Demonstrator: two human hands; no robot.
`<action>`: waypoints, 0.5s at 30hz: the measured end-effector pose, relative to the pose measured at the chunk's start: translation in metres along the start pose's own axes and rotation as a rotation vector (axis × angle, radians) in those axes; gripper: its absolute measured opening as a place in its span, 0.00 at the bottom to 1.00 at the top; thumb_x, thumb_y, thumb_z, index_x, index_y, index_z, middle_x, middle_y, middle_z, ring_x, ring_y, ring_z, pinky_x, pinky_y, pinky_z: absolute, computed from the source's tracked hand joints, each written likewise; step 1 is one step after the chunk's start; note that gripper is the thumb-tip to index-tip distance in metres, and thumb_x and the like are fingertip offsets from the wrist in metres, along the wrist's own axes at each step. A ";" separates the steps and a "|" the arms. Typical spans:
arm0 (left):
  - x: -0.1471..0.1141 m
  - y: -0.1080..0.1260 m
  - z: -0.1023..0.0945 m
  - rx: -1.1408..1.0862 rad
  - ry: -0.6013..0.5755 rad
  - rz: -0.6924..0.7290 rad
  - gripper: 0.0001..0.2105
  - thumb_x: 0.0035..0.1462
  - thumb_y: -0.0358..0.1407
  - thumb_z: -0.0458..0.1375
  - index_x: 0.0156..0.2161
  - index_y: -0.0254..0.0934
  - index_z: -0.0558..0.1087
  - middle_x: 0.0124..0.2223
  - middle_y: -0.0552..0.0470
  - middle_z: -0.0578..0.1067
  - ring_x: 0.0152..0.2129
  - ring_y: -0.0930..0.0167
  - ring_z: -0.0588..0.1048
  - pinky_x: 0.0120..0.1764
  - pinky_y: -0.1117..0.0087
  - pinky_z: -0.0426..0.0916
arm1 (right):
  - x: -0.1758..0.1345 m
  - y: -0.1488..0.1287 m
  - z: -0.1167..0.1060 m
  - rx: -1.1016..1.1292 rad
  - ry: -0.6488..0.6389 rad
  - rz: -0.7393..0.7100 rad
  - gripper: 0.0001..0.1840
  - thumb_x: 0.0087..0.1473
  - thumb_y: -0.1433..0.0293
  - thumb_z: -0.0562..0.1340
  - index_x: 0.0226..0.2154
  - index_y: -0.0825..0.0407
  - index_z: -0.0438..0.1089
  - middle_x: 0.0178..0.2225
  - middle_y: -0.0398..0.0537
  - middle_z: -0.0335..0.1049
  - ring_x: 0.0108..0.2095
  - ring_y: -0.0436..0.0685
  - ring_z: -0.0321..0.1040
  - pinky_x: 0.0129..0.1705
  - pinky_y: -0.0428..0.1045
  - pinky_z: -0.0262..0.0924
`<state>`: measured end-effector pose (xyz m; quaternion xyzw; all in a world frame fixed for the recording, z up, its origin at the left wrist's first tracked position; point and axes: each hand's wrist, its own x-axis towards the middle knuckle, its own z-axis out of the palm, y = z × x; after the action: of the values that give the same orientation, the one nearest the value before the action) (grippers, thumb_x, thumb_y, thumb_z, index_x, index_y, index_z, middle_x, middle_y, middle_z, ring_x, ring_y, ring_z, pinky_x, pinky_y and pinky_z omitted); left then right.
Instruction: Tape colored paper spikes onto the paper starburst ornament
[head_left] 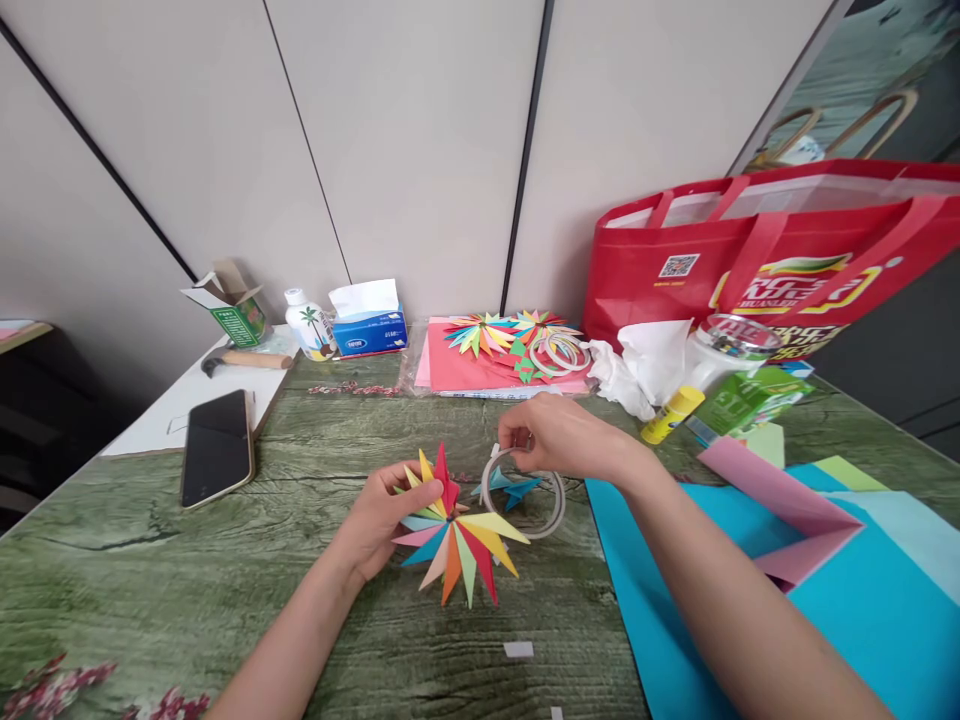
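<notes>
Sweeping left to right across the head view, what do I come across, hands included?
Black phone → white bottle → left hand → multicoloured paper star → tape roll → right hand → yellow glue stick → pink folded paper.

soft even light, stretched edges

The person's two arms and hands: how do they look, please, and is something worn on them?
The left hand and right hand wear no gloves. The left forearm and right forearm show no sleeves, watch or bracelet. No ring shows, but some fingers are partly hidden.
</notes>
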<state>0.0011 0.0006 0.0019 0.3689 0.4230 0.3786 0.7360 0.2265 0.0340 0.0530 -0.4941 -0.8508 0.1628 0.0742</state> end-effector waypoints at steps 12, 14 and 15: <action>-0.001 0.002 0.000 -0.016 -0.006 -0.009 0.09 0.38 0.33 0.67 0.28 0.32 0.75 0.23 0.49 0.78 0.21 0.67 0.77 0.30 0.69 0.70 | 0.004 0.002 0.002 0.018 0.192 -0.016 0.11 0.41 0.80 0.58 0.29 0.52 0.70 0.27 0.44 0.71 0.27 0.50 0.64 0.27 0.43 0.50; -0.002 0.003 0.001 -0.026 -0.036 -0.022 0.11 0.39 0.33 0.66 0.31 0.32 0.75 0.24 0.48 0.78 0.23 0.66 0.77 0.31 0.67 0.70 | 0.004 0.001 0.003 0.035 0.227 -0.033 0.12 0.42 0.80 0.57 0.30 0.52 0.70 0.27 0.44 0.71 0.27 0.50 0.64 0.28 0.43 0.52; -0.002 0.004 0.001 -0.031 -0.051 -0.027 0.11 0.39 0.33 0.66 0.32 0.32 0.75 0.24 0.47 0.78 0.24 0.65 0.77 0.32 0.66 0.70 | 0.004 0.000 0.003 0.047 0.262 -0.045 0.12 0.42 0.80 0.57 0.30 0.52 0.70 0.28 0.44 0.71 0.28 0.50 0.65 0.29 0.43 0.53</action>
<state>0.0003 0.0000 0.0066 0.3610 0.4030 0.3655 0.7574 0.2238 0.0369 0.0503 -0.4899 -0.8407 0.1152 0.1999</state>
